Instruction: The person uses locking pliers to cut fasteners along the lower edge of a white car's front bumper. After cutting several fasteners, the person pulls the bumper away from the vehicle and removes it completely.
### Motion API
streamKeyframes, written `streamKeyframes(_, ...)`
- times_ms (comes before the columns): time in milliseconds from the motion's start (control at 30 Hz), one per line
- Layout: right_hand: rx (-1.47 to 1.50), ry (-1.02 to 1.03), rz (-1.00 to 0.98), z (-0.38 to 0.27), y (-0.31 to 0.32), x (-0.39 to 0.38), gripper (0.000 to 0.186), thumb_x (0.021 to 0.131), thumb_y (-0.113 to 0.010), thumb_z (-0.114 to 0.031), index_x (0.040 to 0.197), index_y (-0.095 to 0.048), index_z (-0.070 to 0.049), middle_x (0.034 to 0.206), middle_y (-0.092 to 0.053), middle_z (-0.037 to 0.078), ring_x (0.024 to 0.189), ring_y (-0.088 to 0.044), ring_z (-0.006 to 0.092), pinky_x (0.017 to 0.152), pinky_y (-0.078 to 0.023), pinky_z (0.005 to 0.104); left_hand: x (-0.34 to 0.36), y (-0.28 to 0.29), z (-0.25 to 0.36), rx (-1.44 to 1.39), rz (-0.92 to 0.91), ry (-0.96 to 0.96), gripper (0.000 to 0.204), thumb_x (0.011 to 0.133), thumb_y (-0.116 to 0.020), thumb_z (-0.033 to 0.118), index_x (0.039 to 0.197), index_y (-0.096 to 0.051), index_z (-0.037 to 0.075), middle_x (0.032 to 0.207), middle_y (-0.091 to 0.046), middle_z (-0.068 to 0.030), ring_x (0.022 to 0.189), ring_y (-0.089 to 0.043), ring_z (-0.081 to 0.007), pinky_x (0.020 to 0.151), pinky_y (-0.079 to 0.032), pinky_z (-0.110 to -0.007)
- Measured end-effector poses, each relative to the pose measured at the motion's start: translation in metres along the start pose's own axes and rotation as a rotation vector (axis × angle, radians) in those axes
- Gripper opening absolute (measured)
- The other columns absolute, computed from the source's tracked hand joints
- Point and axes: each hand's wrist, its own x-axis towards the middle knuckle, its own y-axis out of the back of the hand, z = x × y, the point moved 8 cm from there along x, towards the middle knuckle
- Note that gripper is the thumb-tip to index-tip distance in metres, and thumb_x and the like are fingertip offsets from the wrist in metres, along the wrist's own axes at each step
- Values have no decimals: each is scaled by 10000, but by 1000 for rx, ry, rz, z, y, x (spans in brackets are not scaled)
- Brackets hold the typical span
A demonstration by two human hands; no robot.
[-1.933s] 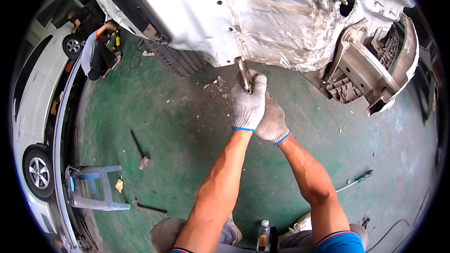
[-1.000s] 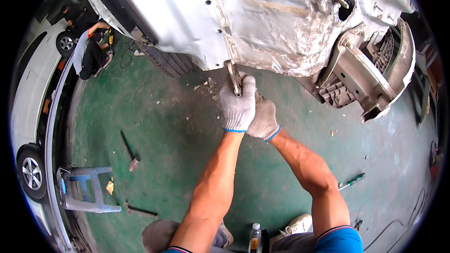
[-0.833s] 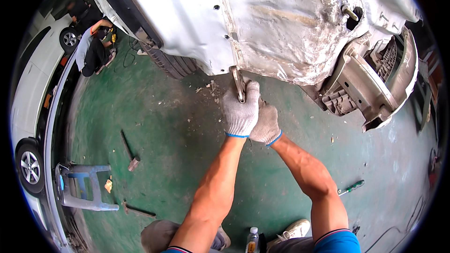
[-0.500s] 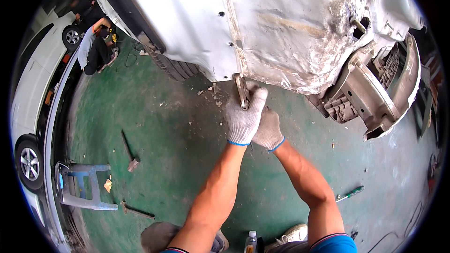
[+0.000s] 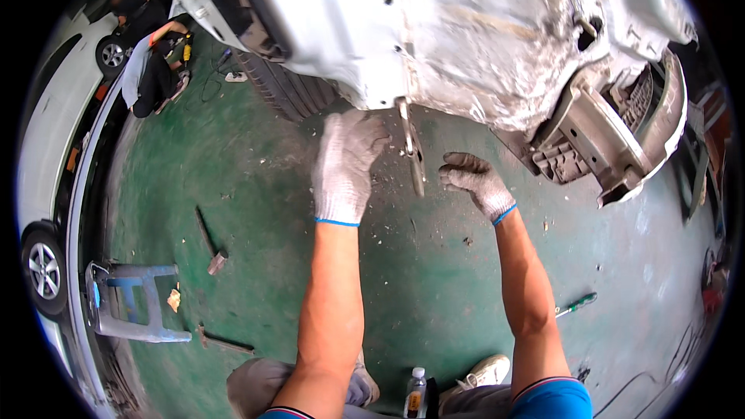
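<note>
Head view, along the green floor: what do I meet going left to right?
Small metal step stool → hammer → left hand → metal tool hanging from the car panel → right hand → green-handled screwdriver.

Both gloved arms reach forward, left hand (image 5: 347, 163) and right hand (image 5: 473, 181) open, apart.

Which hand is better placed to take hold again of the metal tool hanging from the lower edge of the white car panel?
Left, probably. The left hand in its white knit glove has fingertips right beside the upper part of the slim grey metal tool. The right hand, in a darker grey glove, hangs open, farther from the tool's lower end.
</note>
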Motion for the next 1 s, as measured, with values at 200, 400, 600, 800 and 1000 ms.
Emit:
streamKeyframes(200,-17,189,-22,-50,-54,-4,430,916,-801,-57,1326,-682,-4,1128,-775,89,977,-722,169,906,-585,327,3,-62,22,-255,-224,116,434,1111,-507,320,1381,-590,-9,1285,-701,-188,1156,-678,-319,1017,-527,-470)
streamKeyframes(400,117,411,-21,-102,-92,-18,405,922,-795,-138,1282,-694,18,1110,-775,154,958,-764,257,860,-626,400,8,-42,6,-452,-198,153,346,1102,-539,236,1380,-601,40,1282,-713,-114,1188,-672,-267,1052,-526,-462)
streamKeyframes(600,147,448,-4,-127,-102,-27,520,888,-845,-292,1263,-699,38,1057,-776,161,912,-769,268,807,-640,407,6,-50,4,-479,-114,174,162,1050,-673,200,1136,-683,62,995,-683,-53,938,-674,-191,912,-559,-361)
streamKeyframes(800,163,528,67,-139,-120,-31,453,955,-796,-321,1244,-682,9,1025,-774,147,872,-756,259,779,-624,419,0,-44,13,-404,-95,157,155,1064,-646,227,1104,-678,80,964,-681,-43,930,-662,-200,888,-537,-365)
streamKeyframes(1000,136,633,141,-151,-139,-35,379,937,-813,-226,1208,-701,14,1061,-772,110,994,-723,227,913,-559,389,-16,-56,32,-46,55,63,381,1024,-707,366,1237,-654,55,1054,-681,-99,953,-655,-202,859,-509,-359)
